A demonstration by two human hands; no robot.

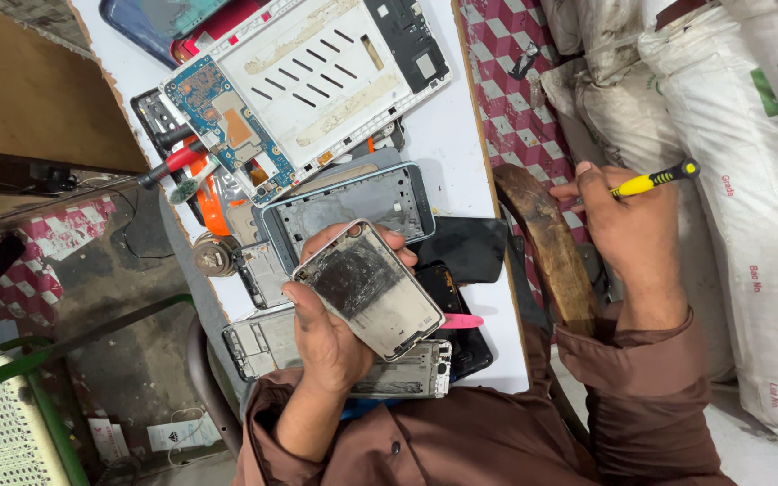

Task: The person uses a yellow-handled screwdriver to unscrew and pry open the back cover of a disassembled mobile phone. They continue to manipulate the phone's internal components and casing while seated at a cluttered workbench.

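A bare silver phone frame (pixel 373 290), held in the left hand (pixel 326 333), lies over a pile of stripped phone housings and black screens on the white worktable (pixel 447 135). Beyond it on the table lies a grey phone chassis (pixel 353 209), and farther still a large white tablet frame with a blue circuit board (pixel 303 85). To the right, off the table edge, the right hand (pixel 628 225) holds a yellow-handled screwdriver (pixel 655 180) beside white woven sacks (pixel 749 207).

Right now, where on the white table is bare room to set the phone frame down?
Bare white table shows between the big tablet frame and the table's right edge, above the black phone. A thin strip runs past the pink tool. Everywhere left of that is crowded with frames and parts.
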